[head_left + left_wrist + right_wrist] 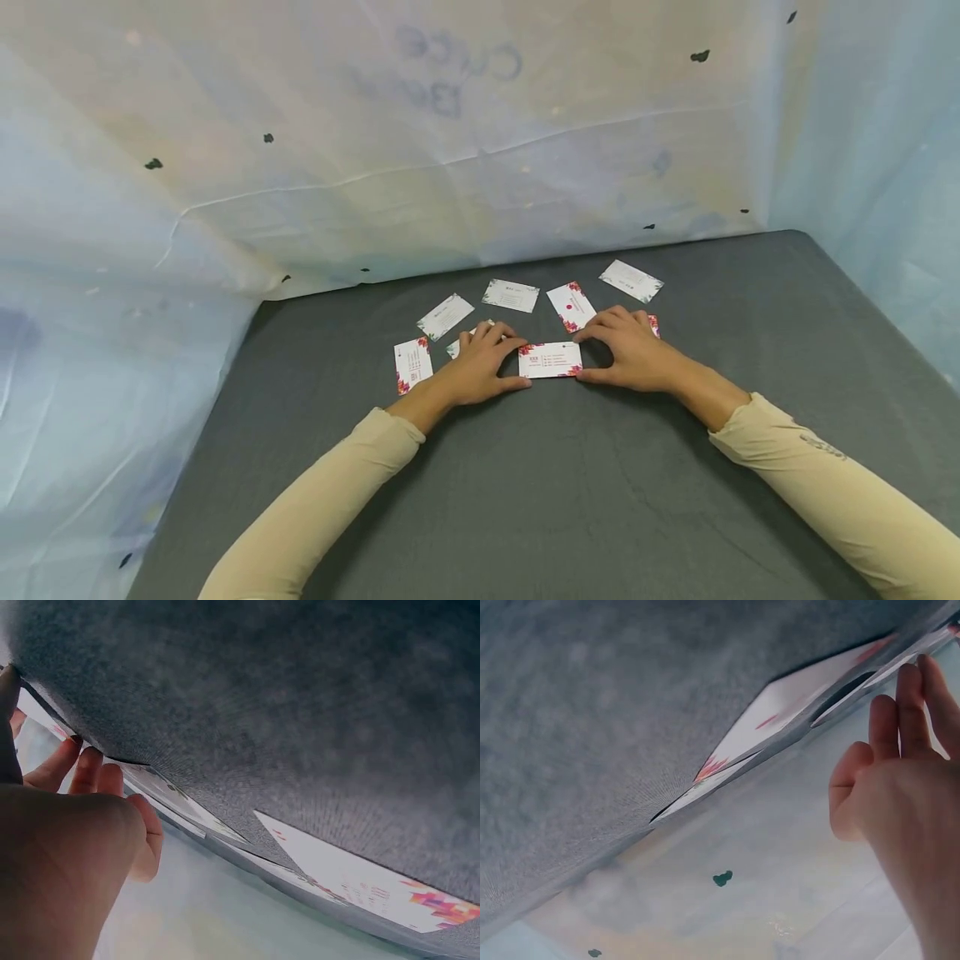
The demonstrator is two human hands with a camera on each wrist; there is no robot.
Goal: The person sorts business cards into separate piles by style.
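A white business card with red flowers [550,360] lies flat on the grey table [570,500], between my two hands. My left hand [480,364] holds its left end, thumb at the near corner and forefinger at the far corner. At the right end my right hand [628,352] pinches it the same way. In the left wrist view the left hand [67,847] rests its fingers on the cloth beside another card [360,881]. The right wrist view shows the right hand [900,787] next to a card [780,720].
Several more cards lie scattered beyond the hands: one at the left [413,364], others in an arc [446,316], [511,295], [572,306], [632,280]. One more is partly under each hand. A pale plastic sheet [450,167] walls the table at the back and both sides.
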